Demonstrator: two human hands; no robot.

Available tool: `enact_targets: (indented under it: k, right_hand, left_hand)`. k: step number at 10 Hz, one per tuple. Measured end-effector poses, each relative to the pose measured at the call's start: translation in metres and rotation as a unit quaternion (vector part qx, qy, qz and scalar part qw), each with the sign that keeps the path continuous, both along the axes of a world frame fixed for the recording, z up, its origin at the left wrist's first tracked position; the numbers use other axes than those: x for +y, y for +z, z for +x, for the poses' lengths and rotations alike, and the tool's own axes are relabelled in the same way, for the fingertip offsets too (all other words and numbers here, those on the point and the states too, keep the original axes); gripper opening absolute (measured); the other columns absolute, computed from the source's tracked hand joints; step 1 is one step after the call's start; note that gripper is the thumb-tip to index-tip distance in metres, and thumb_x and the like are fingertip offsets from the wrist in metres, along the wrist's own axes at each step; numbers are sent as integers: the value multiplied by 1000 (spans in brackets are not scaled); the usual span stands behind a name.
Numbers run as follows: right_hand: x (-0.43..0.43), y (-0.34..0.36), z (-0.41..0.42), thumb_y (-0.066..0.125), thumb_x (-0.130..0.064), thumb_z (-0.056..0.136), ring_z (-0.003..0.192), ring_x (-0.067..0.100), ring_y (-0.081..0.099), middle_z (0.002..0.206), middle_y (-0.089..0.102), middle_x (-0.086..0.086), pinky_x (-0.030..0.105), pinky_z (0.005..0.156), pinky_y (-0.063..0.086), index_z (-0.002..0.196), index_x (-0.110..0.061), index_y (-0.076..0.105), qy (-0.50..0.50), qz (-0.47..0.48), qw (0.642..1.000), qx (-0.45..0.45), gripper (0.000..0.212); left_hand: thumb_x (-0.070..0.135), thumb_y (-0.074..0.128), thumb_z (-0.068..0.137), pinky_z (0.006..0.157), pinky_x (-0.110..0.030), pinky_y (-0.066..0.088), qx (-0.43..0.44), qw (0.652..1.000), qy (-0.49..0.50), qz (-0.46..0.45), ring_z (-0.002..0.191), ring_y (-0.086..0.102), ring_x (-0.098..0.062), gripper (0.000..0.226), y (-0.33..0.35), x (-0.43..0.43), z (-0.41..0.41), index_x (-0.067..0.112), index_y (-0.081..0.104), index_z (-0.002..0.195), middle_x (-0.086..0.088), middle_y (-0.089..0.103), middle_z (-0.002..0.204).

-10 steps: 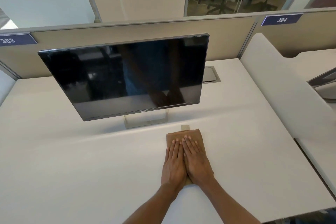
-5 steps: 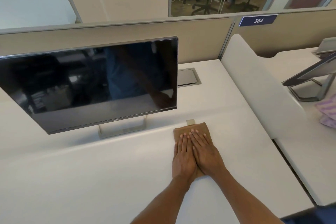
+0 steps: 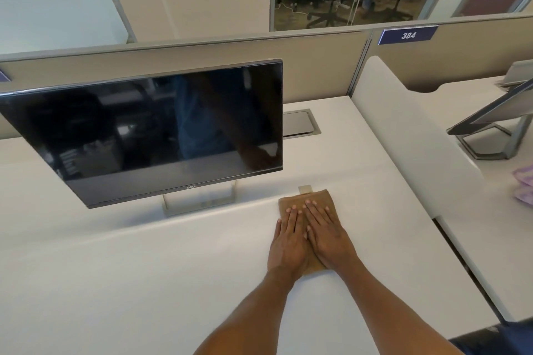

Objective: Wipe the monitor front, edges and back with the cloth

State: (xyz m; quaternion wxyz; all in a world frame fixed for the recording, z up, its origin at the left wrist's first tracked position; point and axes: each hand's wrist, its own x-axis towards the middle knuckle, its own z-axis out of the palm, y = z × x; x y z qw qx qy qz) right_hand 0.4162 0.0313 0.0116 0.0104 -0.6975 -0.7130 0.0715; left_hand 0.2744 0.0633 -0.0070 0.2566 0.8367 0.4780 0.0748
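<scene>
A black flat monitor point(image 3: 155, 130) stands on a silver stand point(image 3: 199, 204) at the left of the white desk point(image 3: 115, 282), its dark screen tilted back. A folded brown cloth point(image 3: 317, 196) lies flat on the desk to the right of the stand. My left hand point(image 3: 288, 242) and my right hand point(image 3: 328, 233) lie side by side on the cloth, palms down with fingers straight, pressing it to the desk. The hands cover most of the cloth; only its far end and a pale tag show.
A white divider panel point(image 3: 403, 130) borders the desk on the right. Beyond it stand another monitor point(image 3: 496, 121) and a purple cloth point(image 3: 523, 184). A grey cable hatch point(image 3: 300, 124) sits behind the monitor. Beige partitions point(image 3: 317, 60) close the back.
My view has swung to the right, so the monitor sits further left in the picture and the neighbouring desk shows. Both hands stay flat on the cloth.
</scene>
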Motion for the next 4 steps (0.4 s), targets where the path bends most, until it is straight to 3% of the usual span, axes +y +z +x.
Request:
enact_targets:
  k: [1,2,4]
  right_hand:
    - [3,0,1,11,-36,111,164,18,-3,175,0,1,39,132,-7,168,-13,7,-16,-50,997,-50,62]
    - [2,6,-9,19,-34,114,164,16,-3,177,4,0,40,132,-6,168,-16,9,-50,-35,996,-61,59]
    - [-10,16,-75,18,-37,114,164,18,-3,177,-3,2,40,132,-6,169,-19,1,-34,-34,996,-81,60]
  left_hand:
    - [28,19,114,130,-32,-9,9,1000,4,12,162,-9,-16,58,7,-4,-26,16,5,168,-1,-4,176]
    - [25,22,113,130,-33,-9,-4,1000,15,24,162,-10,-17,59,12,-10,-52,16,5,169,0,-7,176]
    - [26,24,113,131,-35,-6,19,998,51,44,162,-11,-18,61,12,-17,-130,16,1,168,0,-10,176]
